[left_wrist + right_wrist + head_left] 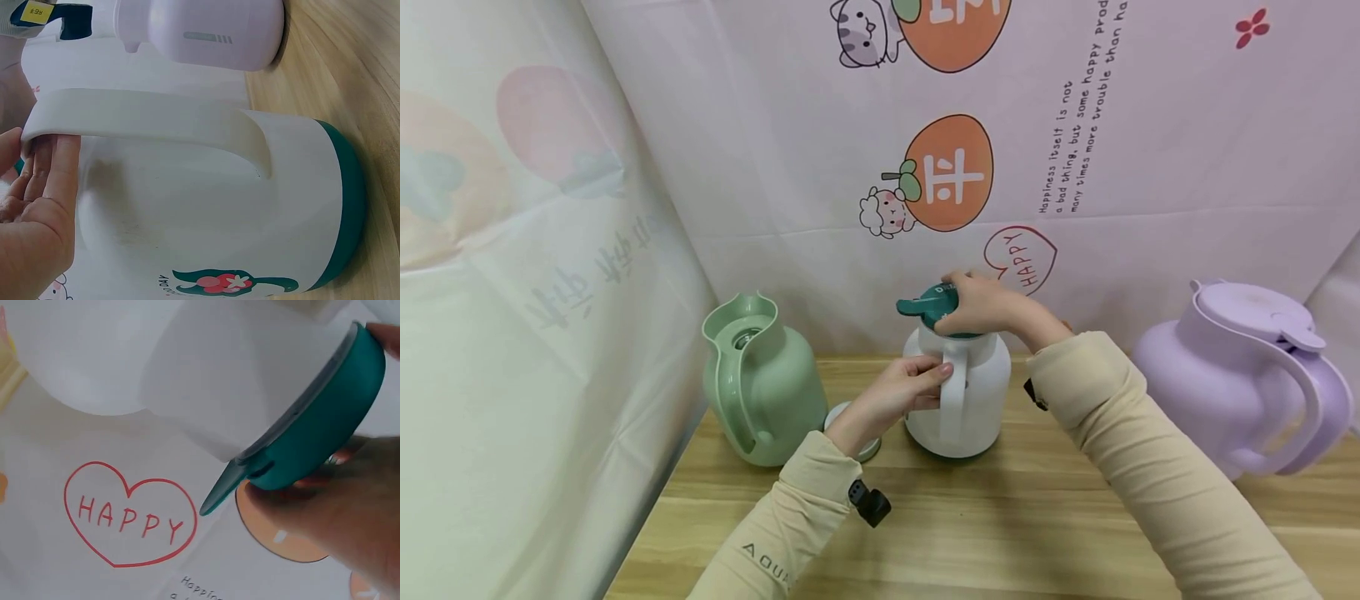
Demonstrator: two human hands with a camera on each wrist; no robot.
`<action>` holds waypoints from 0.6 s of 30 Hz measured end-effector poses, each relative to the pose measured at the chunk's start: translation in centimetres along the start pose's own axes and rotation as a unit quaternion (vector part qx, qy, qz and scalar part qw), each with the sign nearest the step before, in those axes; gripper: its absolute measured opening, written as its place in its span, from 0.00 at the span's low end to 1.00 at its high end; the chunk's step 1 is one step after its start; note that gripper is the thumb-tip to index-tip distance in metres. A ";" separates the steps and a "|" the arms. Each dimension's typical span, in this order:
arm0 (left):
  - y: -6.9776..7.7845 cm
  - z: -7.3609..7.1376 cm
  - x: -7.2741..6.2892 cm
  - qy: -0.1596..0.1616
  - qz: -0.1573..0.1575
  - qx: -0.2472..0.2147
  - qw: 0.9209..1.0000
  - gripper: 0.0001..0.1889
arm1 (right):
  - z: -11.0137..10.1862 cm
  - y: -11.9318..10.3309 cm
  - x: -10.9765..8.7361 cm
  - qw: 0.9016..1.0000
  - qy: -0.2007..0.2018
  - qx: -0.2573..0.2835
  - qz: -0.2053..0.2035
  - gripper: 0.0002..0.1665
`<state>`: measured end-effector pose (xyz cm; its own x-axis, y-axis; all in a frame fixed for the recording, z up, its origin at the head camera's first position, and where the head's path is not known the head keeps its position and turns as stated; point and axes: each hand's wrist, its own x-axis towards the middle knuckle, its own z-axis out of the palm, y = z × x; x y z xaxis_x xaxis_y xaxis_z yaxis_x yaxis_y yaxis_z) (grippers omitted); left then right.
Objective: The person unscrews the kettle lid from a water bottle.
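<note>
Tabletop [970,533] of wood grain lay under the white jug [988,392], which stood upright near its back edge. Purple jug [1187,392], bulkiest of the three, stood to the right of the white jug, lid on. Green jug [786,392] stood to its left, mouth uncovered.

White jug itself: smooth, rigid shell, probably moderately heavy, more so if filled; contents not visible. Glossy side looked likely to slip under a flat palm, and any glass liner would make knocks risky.

Left hand [906,387] gripped the upper part of the white jug's handle [953,408], fingers curled through the loop, thumb on the outer face. Sound place for steadying; for lifting, a fuller wrap lower down seemed better.

Right hand [985,304] held the teal lid [936,310] atop the white jug, thumb and fingers bent about its edge. Lid looked light and stiff; rim the surest hold. Could not tell whether it was fully seated. Round disc [870,452] lay left of the white jug, partly hidden. Lever [912,307] jutted leftward over the white jug's shoulder: thin, a poor handhold.
</note>
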<state>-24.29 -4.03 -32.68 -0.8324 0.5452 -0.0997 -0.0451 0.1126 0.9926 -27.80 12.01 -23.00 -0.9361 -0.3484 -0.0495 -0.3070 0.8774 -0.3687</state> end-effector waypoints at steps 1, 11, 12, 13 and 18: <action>0.0 0.0 0.0 0.000 0.000 0.000 1.000 0.21 | -0.1 0.1 0.0 1.000 -0.008 0.009 -0.011 0.46; -0.1 -0.1 -0.1 0.005 -0.007 -0.003 1.000 0.22 | 0.7 -0.8 -0.8 0.992 0.065 -0.062 0.083 0.60; -0.1 -0.1 -0.1 0.006 -0.009 -0.005 1.000 0.22 | 0.7 -1.0 -0.9 0.991 0.070 -0.066 0.092 0.59; -0.1 -0.1 0.0 0.006 -0.011 -0.008 1.000 0.22 | 0.7 -1.1 -1.0 0.990 0.071 -0.071 0.098 0.59; 0.0 -0.1 0.0 0.008 -0.015 -0.015 1.000 0.21 | 0.6 -0.9 -1.1 0.991 0.073 -0.072 0.087 0.54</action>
<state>-24.32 -4.09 -32.68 -0.8391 0.5285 -0.1290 -0.0870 0.1037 0.9908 -26.42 11.37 -23.17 -0.9886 -0.1459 0.0380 -0.1508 0.9616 -0.2292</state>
